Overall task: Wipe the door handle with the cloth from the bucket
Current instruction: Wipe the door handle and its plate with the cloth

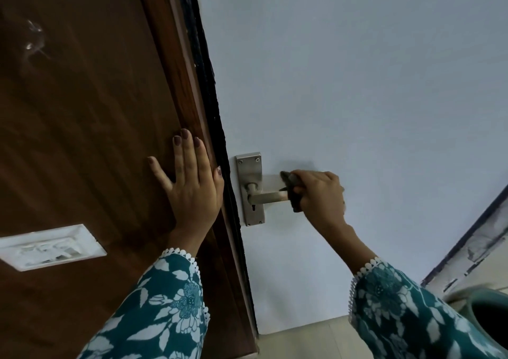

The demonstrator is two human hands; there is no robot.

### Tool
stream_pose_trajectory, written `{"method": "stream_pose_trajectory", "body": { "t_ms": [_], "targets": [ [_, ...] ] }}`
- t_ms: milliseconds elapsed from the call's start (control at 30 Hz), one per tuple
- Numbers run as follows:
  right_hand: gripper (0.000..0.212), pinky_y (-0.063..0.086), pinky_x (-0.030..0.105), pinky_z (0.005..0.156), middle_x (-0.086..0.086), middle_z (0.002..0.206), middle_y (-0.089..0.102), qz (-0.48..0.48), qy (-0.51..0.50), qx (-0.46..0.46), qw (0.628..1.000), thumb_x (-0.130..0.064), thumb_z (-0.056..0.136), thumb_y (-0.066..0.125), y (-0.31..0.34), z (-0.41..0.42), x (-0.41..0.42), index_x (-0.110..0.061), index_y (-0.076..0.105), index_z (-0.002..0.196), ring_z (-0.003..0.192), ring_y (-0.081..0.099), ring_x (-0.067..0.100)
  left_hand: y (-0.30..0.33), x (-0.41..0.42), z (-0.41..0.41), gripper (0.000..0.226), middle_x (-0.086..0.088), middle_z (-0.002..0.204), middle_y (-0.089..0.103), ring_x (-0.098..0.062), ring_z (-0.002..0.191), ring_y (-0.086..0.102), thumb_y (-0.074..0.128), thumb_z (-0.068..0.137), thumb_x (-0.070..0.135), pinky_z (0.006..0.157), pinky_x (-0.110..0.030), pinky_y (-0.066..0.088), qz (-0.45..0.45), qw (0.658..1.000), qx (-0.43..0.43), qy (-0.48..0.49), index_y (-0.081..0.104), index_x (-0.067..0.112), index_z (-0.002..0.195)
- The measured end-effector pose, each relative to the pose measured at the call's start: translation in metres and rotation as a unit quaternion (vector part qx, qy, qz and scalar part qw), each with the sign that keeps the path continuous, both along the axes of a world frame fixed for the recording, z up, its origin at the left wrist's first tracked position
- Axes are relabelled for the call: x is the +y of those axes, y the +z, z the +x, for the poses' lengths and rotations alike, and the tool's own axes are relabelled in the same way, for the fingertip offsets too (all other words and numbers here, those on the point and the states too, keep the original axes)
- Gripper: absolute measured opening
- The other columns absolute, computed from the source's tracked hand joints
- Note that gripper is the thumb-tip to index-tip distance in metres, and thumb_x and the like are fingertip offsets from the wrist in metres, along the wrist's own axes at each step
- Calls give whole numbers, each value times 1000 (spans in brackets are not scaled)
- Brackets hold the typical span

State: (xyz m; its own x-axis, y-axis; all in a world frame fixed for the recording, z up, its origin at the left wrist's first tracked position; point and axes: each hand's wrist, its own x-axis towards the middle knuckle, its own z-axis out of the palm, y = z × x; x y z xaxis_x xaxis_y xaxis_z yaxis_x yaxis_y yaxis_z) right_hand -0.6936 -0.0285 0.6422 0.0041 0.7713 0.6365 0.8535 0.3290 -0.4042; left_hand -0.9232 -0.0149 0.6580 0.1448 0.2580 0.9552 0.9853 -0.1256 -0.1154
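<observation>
A silver lever door handle (pixel 266 197) juts from a metal backplate (pixel 248 172) with a keyhole, mounted on a pale blue-white door. My right hand (pixel 320 194) grips a dark cloth (pixel 292 191) wrapped around the outer end of the lever, hiding that end. My left hand (pixel 189 185) lies flat with fingers spread on the brown wooden frame just left of the door's edge, holding nothing.
A white switch plate (pixel 49 246) is set into the brown wood panel at lower left. A teal bucket (pixel 483 312) stands on the floor at lower right, partly behind my right sleeve. A dark-edged skirting runs along the right wall.
</observation>
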Motion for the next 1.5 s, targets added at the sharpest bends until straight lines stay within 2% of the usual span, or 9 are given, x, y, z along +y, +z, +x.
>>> {"method": "stream_pose_trajectory", "body": {
  "t_ms": [67,233,333,567,767,900,1067,1367,1500],
  "targets": [
    [26,38,33,83,-1,73,71,30,-1,20,999,0,67,58,6,-5,-5,-14,69,86,74,66,24,1,0,1,58,-19,151,19,-22,147,-3,40,100,24,112,-59,-3,2,1000,-6,0,16,-1,147],
    [26,44,35,97,1,106,74,127,82,-126,980,-10,86,55,-18,-66,-4,-11,71,106,103,67,16,0,-2,1,61,-19,151,19,-22,147,-2,38,101,24,112,-61,0,-2,1000,-8,-5,9,2,149],
    [28,44,38,100,3,114,71,161,77,-133,975,-7,91,51,-33,-63,4,-9,69,113,110,64,19,0,-2,1,61,-18,151,19,-23,147,0,38,101,25,106,-68,4,-7,1000,-6,-10,8,4,150],
    [32,45,41,98,3,108,72,152,46,-138,978,-9,84,51,-32,-6,9,-8,70,109,104,66,21,0,-2,0,58,-19,150,24,-24,146,5,41,100,25,100,-75,8,-6,1000,-17,-9,17,1,148],
    [29,41,31,91,3,96,75,97,44,-66,992,-18,82,52,-22,22,6,-10,71,102,90,69,23,3,-5,1,62,-19,151,19,-22,147,-1,41,100,24,103,-71,5,-21,1000,-14,-14,10,1,148],
    [25,46,36,91,3,104,74,142,61,-114,981,-13,86,58,-25,-20,4,-10,71,107,97,68,20,3,-5,6,63,-20,151,23,-22,147,0,42,99,24,103,-71,6,-14,999,-32,-14,9,2,149],
    [33,46,37,95,8,108,73,188,74,-145,969,-4,96,40,-32,-79,3,-5,71,106,105,67,22,2,-5,10,57,-20,150,24,-22,147,2,36,101,24,101,-73,6,-8,999,-45,-17,14,0,148],
    [31,42,42,101,4,113,69,191,28,-169,966,-9,95,44,-44,-22,13,-8,66,117,109,63,22,1,-6,9,57,-24,149,28,-22,147,1,41,100,19,94,-80,9,-22,999,-47,-13,17,-2,147],
    [32,42,43,101,5,113,69,162,47,-160,973,-5,87,55,-44,14,18,-8,65,117,108,62,23,-2,-7,3,63,-15,153,24,-19,147,2,43,100,26,93,-81,8,-22,999,-45,-1,10,8,150]
  ]
}}
